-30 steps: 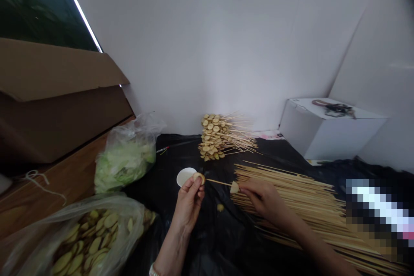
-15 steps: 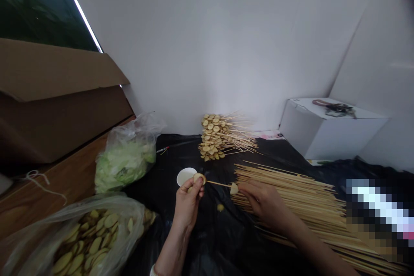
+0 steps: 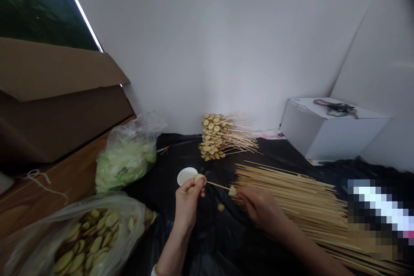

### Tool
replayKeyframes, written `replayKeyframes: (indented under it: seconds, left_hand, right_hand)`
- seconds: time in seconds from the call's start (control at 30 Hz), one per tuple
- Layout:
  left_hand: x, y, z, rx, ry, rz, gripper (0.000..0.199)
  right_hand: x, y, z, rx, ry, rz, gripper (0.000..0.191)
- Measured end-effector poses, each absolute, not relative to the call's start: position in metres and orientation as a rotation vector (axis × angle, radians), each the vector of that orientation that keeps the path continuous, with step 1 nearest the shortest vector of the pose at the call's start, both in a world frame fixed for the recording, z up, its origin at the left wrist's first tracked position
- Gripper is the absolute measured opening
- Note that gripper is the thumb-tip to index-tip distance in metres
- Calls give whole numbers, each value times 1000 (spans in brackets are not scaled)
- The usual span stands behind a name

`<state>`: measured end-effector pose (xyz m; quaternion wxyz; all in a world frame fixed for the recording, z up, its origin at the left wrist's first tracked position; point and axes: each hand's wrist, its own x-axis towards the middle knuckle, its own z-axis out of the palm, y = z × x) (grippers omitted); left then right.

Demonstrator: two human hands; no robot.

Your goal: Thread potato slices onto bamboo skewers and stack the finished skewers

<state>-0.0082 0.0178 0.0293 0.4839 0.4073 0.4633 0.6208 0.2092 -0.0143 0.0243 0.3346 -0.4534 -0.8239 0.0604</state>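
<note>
We saw potato slices (image 3: 95,243) in an open clear bag (image 3: 35,233), leafy greens (image 3: 121,164) in a second bag (image 3: 147,121) behind it, and a white bowl (image 3: 186,176) whose contents we could not make out; the print on a pinkish sheet (image 3: 271,135) was too small for us to read. Between the hands we observed a skewer (image 3: 218,185), which ran from a round slice (image 3: 200,178) pinched in the left hand (image 3: 189,200) to a wedge-shaped piece (image 3: 232,190), where the right hand (image 3: 263,207) pinched it.
</note>
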Motion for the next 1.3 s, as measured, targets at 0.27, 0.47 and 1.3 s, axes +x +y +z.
replayKeyframes:
  seconds: [0.27,0.47,1.3]
  left_hand:
    - [-7,15,32,993,1138,1487,26]
    - [-7,14,34,992,1122,1438,28]
    - [-5,12,36,968,1056,1380,27]
  right_hand:
    - [208,-16,21,-1209,-2187,178,26]
    - [209,-14,25,-1214,-2162,393,27]
    - [207,-14,19,-1171,-2147,373,27]
